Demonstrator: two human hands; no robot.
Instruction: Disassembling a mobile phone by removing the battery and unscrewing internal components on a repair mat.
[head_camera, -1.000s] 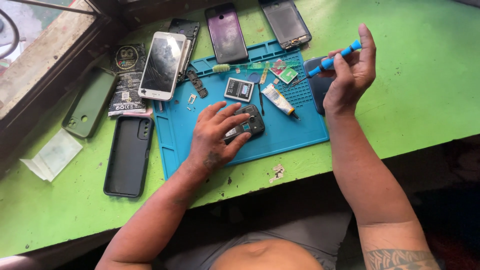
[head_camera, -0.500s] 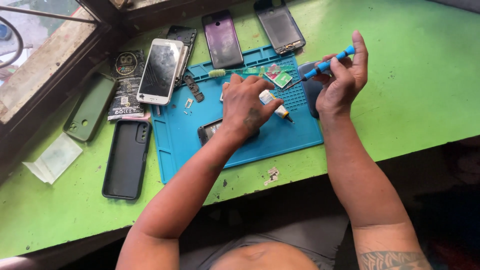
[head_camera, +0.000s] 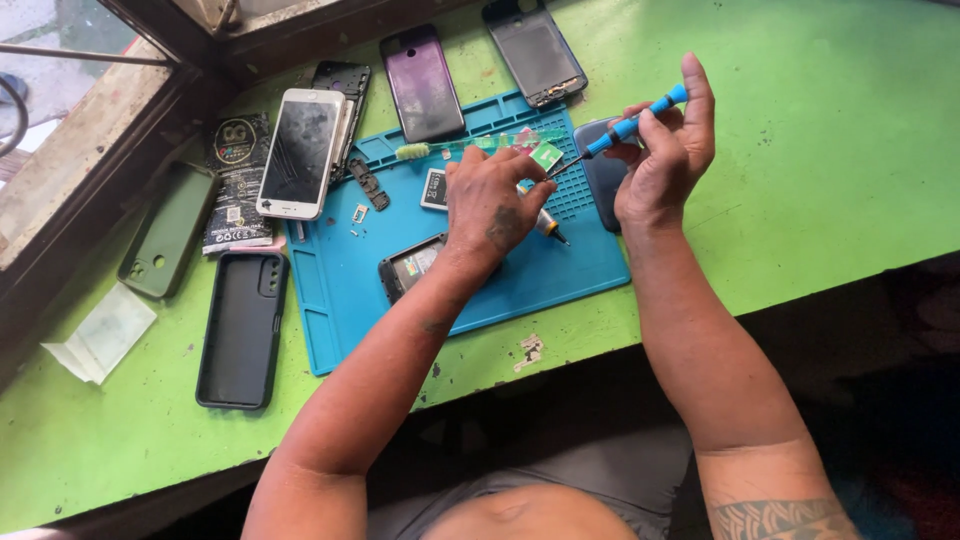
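A: Now, how is everything laid out around the blue mat (head_camera: 340, 300), largest first?

B: The mat is laid on the green table (head_camera: 800, 220). A black phone case (head_camera: 240, 330) is seen just left of the mat, and a black printed packet (head_camera: 235, 175) lies at the mat's upper left, beside a white phone (head_camera: 300, 150). Small green labels (head_camera: 545, 155) are placed at the mat's top edge.

A: And the hands?

B: The blue screwdriver (head_camera: 625, 125) is gripped in the right hand (head_camera: 665, 160), above the mat's right edge. The left hand (head_camera: 490, 205) is spread loose over the mat, grasping nothing, just above the opened dark phone (head_camera: 410, 265). The tip should be seated squarely before it is turned, with the phone pinned flat.
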